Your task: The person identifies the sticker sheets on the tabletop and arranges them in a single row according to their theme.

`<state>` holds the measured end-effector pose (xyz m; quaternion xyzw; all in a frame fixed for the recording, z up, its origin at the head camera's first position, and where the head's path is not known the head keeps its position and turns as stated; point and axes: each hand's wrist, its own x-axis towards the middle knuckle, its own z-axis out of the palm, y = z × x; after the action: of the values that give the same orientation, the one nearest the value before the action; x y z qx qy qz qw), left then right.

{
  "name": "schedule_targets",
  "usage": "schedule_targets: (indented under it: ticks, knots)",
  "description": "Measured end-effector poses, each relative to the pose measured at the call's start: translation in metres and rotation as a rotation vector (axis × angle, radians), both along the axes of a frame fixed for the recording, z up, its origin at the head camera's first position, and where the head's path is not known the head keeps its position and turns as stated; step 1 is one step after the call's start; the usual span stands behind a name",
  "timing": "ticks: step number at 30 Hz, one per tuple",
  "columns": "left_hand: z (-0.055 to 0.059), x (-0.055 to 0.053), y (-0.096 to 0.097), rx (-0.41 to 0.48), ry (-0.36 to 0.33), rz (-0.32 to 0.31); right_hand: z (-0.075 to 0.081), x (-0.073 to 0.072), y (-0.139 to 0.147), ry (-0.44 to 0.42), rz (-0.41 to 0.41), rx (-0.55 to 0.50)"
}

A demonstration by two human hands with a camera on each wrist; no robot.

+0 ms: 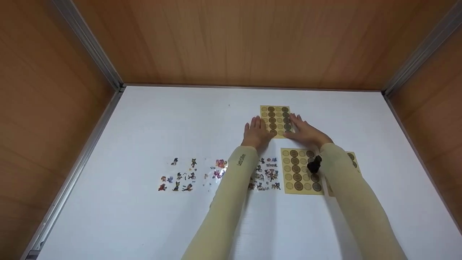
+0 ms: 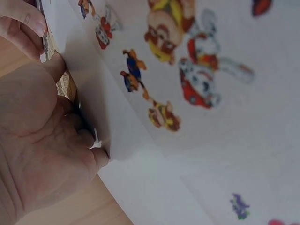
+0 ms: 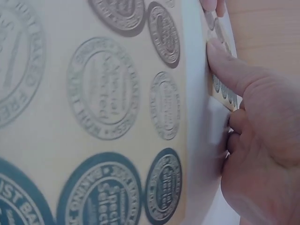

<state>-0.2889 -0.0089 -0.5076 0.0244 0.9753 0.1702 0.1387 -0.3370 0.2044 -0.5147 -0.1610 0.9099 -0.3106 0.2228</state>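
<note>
A tan sheet of round stickers (image 1: 275,117) lies flat toward the back of the table, between my two hands. My left hand (image 1: 256,133) rests at its left edge with fingers extended and thumb over the lower part. At the right edge my right hand (image 1: 306,133) touches the sheet, its fingers straight and its thumb at the lower corner. In the right wrist view the right thumb (image 3: 229,63) lies over the sheet's printed circles. The left wrist view shows the left palm (image 2: 37,131) close beside the sheet, whose surface is mostly hidden there.
Nearer me, a second tan sticker sheet (image 1: 291,173) lies partly under the right forearm, with another (image 1: 353,157) mostly covered beside it. Clear cartoon sticker sheets (image 1: 182,177) lie left, some behind the left sleeve (image 1: 231,191). Wooden panels (image 1: 231,43) wall the white table (image 1: 162,119).
</note>
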Motion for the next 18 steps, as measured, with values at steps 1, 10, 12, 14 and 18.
schedule_targets:
  ticks: [1, 10, 12, 14, 18]
  knots:
    - [0.000, 0.000, 0.000, 0.004, 0.001, 0.003, 0.001, -0.002, 0.000, 0.018, 0.014, 0.022]
    - [0.002, 0.002, 0.001, -0.045, 0.033, -0.048, 0.004, -0.025, 0.009, 0.115, 0.050, 0.187]
    - [0.002, 0.004, 0.002, -0.055, 0.033, -0.050, 0.001, -0.028, 0.010, 0.123, 0.060, 0.206]
    - [0.002, 0.006, 0.004, -0.064, 0.032, -0.055, -0.003, -0.030, 0.010, 0.138, 0.062, 0.216]
    - [0.004, 0.009, 0.006, -0.084, 0.030, -0.069, -0.006, -0.031, 0.006, 0.159, 0.055, 0.260]
